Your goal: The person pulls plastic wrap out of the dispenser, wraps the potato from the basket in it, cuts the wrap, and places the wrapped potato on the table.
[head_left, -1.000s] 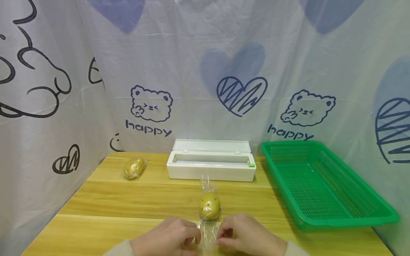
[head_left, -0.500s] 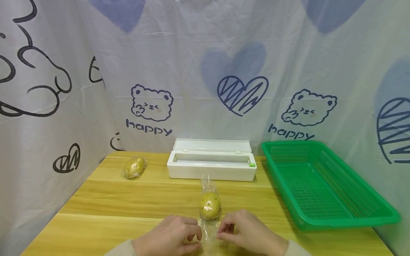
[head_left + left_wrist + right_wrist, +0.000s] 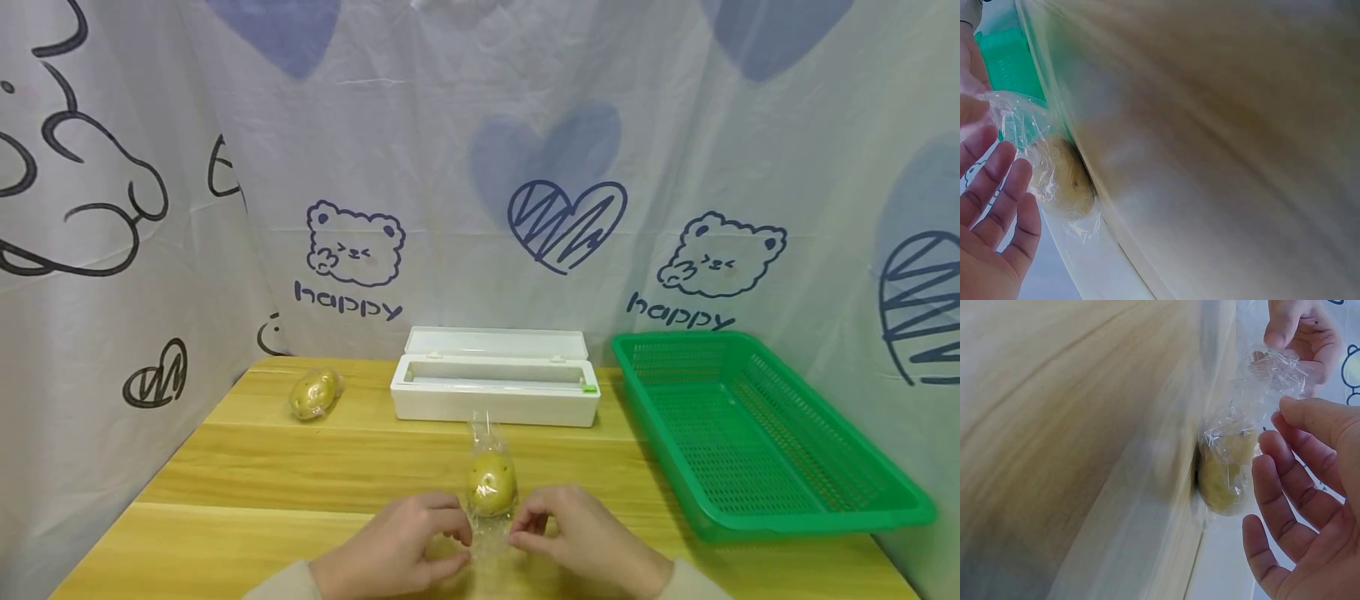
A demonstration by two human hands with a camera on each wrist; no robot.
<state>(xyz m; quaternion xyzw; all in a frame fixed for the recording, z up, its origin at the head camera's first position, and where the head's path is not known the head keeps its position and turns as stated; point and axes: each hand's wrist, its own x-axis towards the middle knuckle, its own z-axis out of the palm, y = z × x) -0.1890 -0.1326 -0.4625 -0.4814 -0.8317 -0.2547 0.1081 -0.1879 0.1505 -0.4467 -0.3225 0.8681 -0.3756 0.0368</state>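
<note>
A potato (image 3: pixel 492 483) in clear plastic wrap lies at the front middle of the table, one twisted tail of wrap pointing away and the other toward me. My left hand (image 3: pixel 408 546) is at the near tail, wrap (image 3: pixel 1279 365) bunched between its thumb and curled fingers in the right wrist view. Across from it, my right hand (image 3: pixel 581 537) pinches the wrap between thumb and index fingertip, its other fingers (image 3: pixel 1279 497) loosely bent. The left hand's fingers (image 3: pixel 1007 206) curve beside the crinkled film in the left wrist view.
A white wrap dispenser box (image 3: pixel 495 407) with its lid (image 3: pixel 495 342) raised stands behind the potato. Another wrapped potato (image 3: pixel 314 394) lies at the back left. A green plastic basket (image 3: pixel 817 523) occupies the right side. Printed cloth (image 3: pixel 450 167) hangs behind the wooden table (image 3: pixel 300 467).
The near tail of wrap looks shorter and more bunched. Both hands have shifted slightly up toward the potato, and the left thumb and index finger have spread a little. The potato stays in place.
</note>
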